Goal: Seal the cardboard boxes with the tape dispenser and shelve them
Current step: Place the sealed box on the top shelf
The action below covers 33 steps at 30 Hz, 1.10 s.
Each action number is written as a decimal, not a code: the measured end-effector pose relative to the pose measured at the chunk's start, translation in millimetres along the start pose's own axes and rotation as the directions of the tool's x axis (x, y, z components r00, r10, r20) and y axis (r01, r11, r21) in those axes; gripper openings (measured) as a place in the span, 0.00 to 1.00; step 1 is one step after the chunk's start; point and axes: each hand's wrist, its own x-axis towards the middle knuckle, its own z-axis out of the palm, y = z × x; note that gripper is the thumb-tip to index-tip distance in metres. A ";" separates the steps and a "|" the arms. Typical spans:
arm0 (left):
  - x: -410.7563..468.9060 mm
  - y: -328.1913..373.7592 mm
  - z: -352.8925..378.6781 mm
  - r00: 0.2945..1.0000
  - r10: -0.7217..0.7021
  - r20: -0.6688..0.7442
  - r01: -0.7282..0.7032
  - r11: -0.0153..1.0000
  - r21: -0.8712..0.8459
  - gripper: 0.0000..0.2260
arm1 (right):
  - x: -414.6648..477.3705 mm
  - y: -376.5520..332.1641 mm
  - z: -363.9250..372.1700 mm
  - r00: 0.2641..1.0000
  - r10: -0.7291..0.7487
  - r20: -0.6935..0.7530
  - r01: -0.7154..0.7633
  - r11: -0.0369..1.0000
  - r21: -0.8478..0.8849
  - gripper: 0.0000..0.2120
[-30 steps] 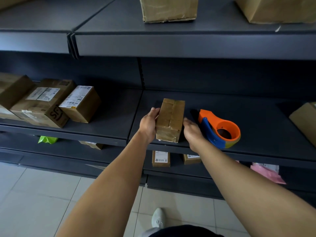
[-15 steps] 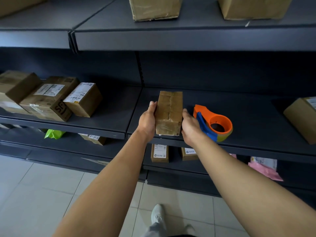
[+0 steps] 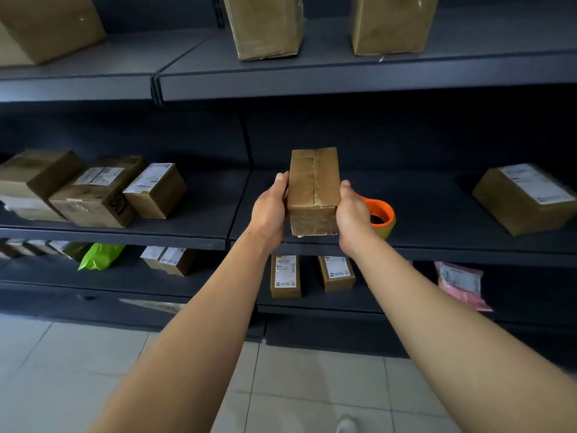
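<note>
The taped box [image 3: 313,189] has left the middle shelf [image 3: 437,210]. The left hand [image 3: 270,210] and the right hand [image 3: 352,214] now hold it raised by its sides. The right hand now hides the blue handle of the tape dispenser [image 3: 381,210].

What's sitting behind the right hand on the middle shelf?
The orange tape dispenser lies on the shelf behind the right hand, which grips the box. Only its round end shows; the rest is covered by the hand.
</note>
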 end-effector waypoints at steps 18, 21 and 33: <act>-134.6 52.2 55.6 0.932 0.162 0.326 -0.175 0.985 0.011 0.20 | -157.5 -28.3 -67.1 0.882 -0.319 -0.348 0.403 0.892 0.203 0.18; -146.0 72.8 81.9 0.906 0.201 0.372 -0.205 0.978 -0.028 0.20 | -170.1 -53.3 -86.4 0.831 -0.383 -0.403 0.490 0.848 0.204 0.18; -99.0 161.0 203.0 0.867 0.337 0.368 -0.321 0.941 -0.105 0.15 | -133.1 -188.5 -152.1 0.743 -0.532 -0.407 0.628 0.763 0.150 0.21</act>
